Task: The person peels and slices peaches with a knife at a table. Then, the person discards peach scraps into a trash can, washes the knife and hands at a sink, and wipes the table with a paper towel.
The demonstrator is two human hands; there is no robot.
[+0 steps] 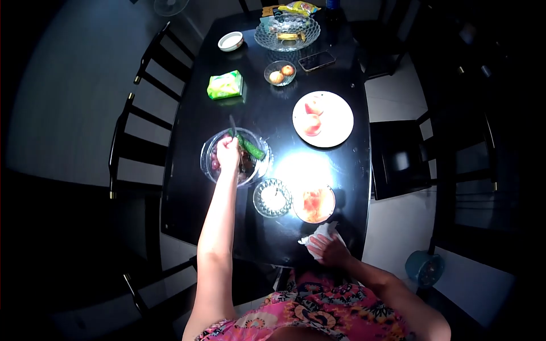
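Note:
My left hand (228, 153) is closed around a small knife (232, 124), its blade pointing away from me. It is over a clear glass bowl (205, 165) that holds a green cucumber (251, 149) and dark red grapes (215, 159). Some of the bowl's contents are hidden by the hand. Near the table's front edge, my right hand (325, 249) presses on a crumpled white tissue (314, 241), fingers spread across it. Just beyond that hand sits a round dish with reddish pieces (314, 204). Beside it is a small cut-glass bowl (263, 209), brightly lit inside.
Farther along the dark table (267, 119) are a white plate (338, 128) with two peach-like fruits, a green tissue pack (225, 85), a small bowl of round fruit (280, 74), a phone (317, 61), a white bowl (230, 41) and a large glass fruit bowl (273, 42). Chairs flank both sides.

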